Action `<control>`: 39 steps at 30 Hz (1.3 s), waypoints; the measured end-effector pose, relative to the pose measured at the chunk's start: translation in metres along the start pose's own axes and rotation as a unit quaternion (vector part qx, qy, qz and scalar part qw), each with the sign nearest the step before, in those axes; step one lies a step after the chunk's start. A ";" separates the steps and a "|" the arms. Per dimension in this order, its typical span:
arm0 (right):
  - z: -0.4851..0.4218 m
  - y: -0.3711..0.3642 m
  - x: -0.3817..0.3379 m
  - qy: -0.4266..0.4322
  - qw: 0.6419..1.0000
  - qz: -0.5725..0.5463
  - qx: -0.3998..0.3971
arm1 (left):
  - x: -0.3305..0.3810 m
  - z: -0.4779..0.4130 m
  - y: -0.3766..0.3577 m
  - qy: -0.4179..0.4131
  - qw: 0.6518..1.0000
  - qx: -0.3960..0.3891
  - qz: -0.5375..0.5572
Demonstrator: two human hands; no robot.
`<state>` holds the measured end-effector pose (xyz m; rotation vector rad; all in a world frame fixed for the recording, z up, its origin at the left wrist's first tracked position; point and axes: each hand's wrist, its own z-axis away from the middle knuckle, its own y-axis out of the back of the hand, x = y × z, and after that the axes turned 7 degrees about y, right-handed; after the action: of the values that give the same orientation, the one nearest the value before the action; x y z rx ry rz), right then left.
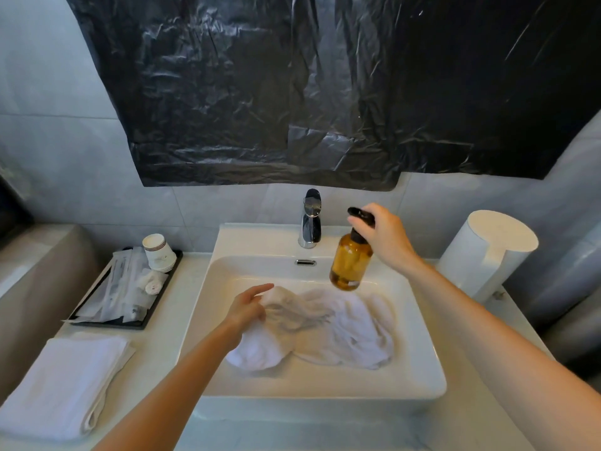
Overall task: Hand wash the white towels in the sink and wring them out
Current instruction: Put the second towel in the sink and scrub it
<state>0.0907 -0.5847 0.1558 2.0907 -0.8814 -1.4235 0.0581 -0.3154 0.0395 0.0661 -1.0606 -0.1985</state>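
The right hand (pixel 385 237) is wrapping its fingers round the black pump head of an amber soap bottle (pixel 351 262), holding it in the air, tilted, above the back right of the basin. The bottle is clear of everything below it. The left hand (pixel 248 309) is curling its fingers into a raised fold of the white towels (pixel 325 323), bunching the cloth up at the left of the pile. The towels are lying crumpled across the bottom of the white sink (pixel 422 369), right beneath the bottle, and no water is showing from the chrome faucet (pixel 310 219) behind them. This looks like the soaping step, with scrubbing and wringing yet to come. The next move is probably asking for a press on the pump with the spout aimed down at the cloth, while the left hand is spreading the folds to take the soap. Out on the counter, a folded white towel (pixel 61 382) is waiting at the left, near a black tray (pixel 107 323) of packets and paper cups (pixel 159 252).
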 end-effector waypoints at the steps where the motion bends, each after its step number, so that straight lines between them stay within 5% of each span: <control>1: -0.011 0.003 0.001 -0.010 1.000 -0.016 0.007 | 0.000 -0.001 0.000 -0.001 1.000 0.001 -0.001; 14: -0.096 -0.024 0.048 -0.068 0.996 0.062 0.009 | 0.002 -0.017 0.007 -0.014 0.998 -0.037 -0.054; 28: -0.110 -0.045 0.063 -0.114 0.993 0.015 0.001 | 0.001 -0.025 0.009 -0.020 0.994 -0.055 -0.096; 36: -0.059 -0.044 0.042 -0.175 0.977 -0.072 0.102 | -0.002 -0.017 0.009 -0.021 0.994 -0.056 -0.087; 39: -0.010 -0.061 0.037 -0.154 0.981 -0.106 0.054 | -0.003 -0.011 0.007 0.001 0.997 -0.052 -0.058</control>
<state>0.1252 -0.5686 0.0944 2.1300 -0.8872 -1.8894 0.0674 -0.3079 0.0322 0.0340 -1.0443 -0.3587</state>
